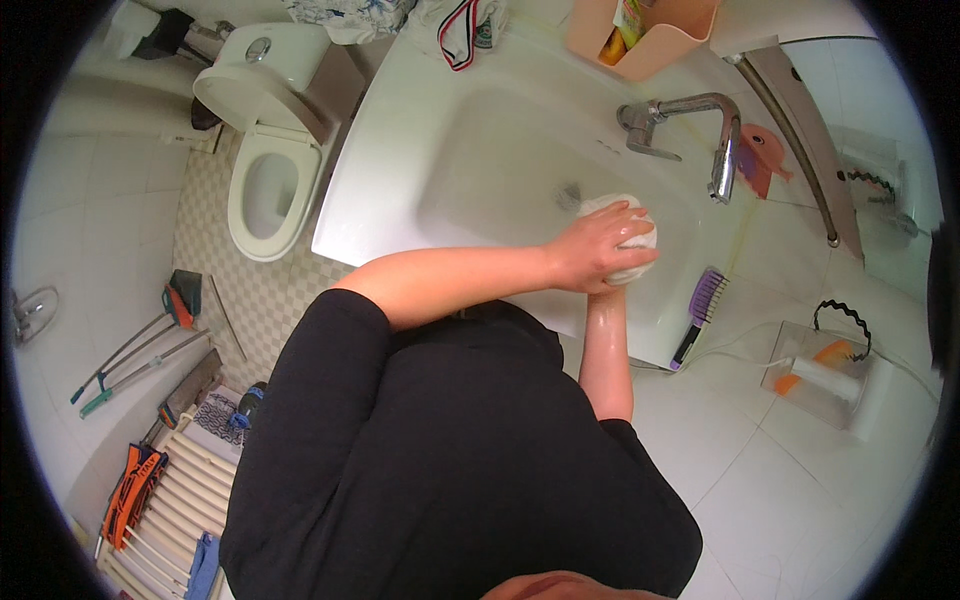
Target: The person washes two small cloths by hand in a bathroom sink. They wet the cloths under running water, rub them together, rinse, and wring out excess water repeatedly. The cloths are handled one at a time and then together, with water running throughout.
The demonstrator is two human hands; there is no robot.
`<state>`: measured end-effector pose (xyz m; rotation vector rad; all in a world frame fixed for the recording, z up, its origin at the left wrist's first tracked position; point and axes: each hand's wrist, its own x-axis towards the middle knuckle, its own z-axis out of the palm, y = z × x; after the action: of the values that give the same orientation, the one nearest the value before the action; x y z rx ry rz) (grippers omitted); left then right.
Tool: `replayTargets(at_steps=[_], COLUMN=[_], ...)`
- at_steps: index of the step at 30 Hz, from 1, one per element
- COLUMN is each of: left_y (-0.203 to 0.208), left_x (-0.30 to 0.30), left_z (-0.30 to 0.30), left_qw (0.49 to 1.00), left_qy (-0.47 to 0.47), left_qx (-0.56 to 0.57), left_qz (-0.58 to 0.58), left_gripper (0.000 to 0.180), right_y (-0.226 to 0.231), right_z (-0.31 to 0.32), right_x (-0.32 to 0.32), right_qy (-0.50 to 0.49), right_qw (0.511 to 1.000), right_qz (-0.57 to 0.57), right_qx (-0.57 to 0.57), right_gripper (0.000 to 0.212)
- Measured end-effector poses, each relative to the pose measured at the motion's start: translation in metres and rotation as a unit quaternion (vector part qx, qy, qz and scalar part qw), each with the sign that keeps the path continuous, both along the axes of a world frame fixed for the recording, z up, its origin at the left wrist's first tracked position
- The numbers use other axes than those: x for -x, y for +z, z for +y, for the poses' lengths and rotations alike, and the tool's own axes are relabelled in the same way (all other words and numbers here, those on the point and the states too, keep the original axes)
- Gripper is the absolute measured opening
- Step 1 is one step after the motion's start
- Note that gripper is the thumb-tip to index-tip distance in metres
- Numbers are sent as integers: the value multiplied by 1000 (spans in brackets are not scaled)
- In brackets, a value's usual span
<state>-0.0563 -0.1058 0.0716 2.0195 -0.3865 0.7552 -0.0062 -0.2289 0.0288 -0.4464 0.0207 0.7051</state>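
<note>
The person's left hand [597, 247] lies over the top of a white wad of cloth [630, 240] held low in the white sink [480, 150], near the drain [568, 194] and just below the spout of the chrome tap [700, 125]. The left fingers are spread and curled down over the cloth, pressing on it. The right hand [600, 290] comes up from beneath, and is almost wholly hidden by the left hand and the cloth; whether its fingers are gripping cannot be told. The left forearm crosses in front of the near rim of the sink, and the person's black-clad body blocks the floor below it. A purple hairbrush [703, 305] lies on the right edge of the sink, just beside the hands. At the back right corner stands a peach-coloured plastic box [655, 45] holding yellow and green packets, too small to make out. An orange fish-shaped item [765, 155] hangs on the wall behind the tap. A clear box [825, 375] with an orange and white object inside stands to the right. A white toilet [265, 150] with its lid raised stands left of the sink, and long-handled tools [140, 355] lie on the floor further left.
</note>
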Motion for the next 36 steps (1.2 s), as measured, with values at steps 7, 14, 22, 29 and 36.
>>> replayTargets(at_steps=[7, 14, 22, 29, 36], left_y=[-12, 2, -23, -34, -86], left_x=[4, 1, -5, 9, 72], left_z=[-8, -10, 26, 166, 267], left_qw=[999, 998, 985, 862, 732], left_qy=[4, -59, -91, 177, 193], left_qx=[-35, -24, 136, 392, 624], left_qz=[-10, -3, 60, 267, 194], left_gripper=[43, 26, 25, 36, 34], right_y=[-5, -5, -20, -61, -132], right_z=[-1, -4, 1, 0, -7], right_x=[2, -8, -22, -65, -71], right_qy=[50, 204, 375, 287, 241], right_qw=[994, 963, 885, 675, 455], right_qz=[37, 96, 167, -178, -427], right_qx=[92, 149, 218, 656, 743], right_gripper=[70, 66, 62, 33, 28])
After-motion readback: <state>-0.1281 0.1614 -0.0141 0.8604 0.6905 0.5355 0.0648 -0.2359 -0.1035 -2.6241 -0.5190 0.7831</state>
